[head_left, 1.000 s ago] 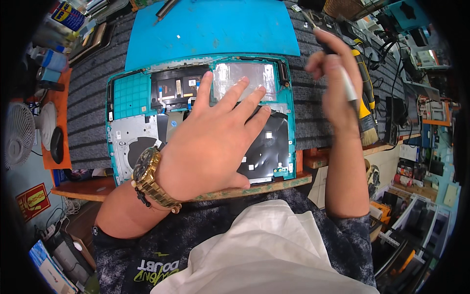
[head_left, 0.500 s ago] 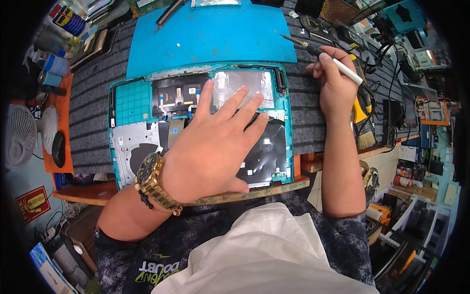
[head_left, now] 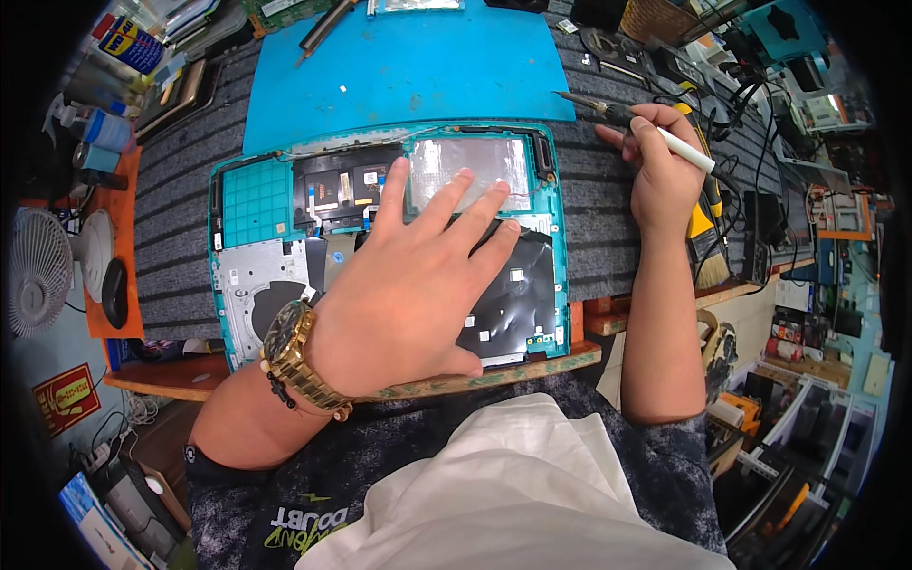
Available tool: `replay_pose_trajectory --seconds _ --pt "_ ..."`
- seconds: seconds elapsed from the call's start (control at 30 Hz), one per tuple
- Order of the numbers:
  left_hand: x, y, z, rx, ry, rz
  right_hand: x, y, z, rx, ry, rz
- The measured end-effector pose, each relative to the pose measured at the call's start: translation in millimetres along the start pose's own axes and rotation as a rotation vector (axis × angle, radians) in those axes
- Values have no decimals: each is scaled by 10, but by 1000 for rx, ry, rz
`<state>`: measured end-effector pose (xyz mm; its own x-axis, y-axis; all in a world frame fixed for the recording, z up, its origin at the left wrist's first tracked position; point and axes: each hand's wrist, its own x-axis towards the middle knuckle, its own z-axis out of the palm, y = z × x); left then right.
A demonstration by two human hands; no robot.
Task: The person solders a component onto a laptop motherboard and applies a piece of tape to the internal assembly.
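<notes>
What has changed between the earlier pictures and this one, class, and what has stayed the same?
The right hand has swung its pen-shaped tool round: the tip pointed mostly away from the person and now points left, having come nearer the person. Nothing was taken hold of or let go. The left hand stays spread on the open teal laptop casing.

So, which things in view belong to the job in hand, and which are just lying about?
Job in hand:
opened teal laptop chassis, under the left hand
white-handled soldering iron, in the right hand

Apparently just lying about:
bristle brush
white fan
blue-and-yellow spray can
</notes>
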<state>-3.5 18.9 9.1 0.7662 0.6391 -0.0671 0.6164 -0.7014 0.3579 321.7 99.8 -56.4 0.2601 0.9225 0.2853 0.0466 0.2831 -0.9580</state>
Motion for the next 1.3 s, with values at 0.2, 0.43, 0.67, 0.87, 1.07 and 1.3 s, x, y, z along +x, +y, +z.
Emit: replay_pose_trajectory --seconds 0.2,0.43,0.67,0.87,1.07,1.3 --pt "-1 -1 9 8 7 2 -14 -3 23 -29 -18 -14" --pt "0 1 8 5 9 -2 -8 3 28 -41 -21 -15" --pt "2 -8 11 1 22 3 -30 -46 46 -13 -2 -23" --pt "-1 -20 35 4 31 10 -383 -289 -81 253 -100 4" --pt "-8 -14 17 4 34 8 -1073 -479 -167 183 -60 53" --pt "-11 -10 15 -17 45 6 -1398 -433 -128 -41 -105 -3"
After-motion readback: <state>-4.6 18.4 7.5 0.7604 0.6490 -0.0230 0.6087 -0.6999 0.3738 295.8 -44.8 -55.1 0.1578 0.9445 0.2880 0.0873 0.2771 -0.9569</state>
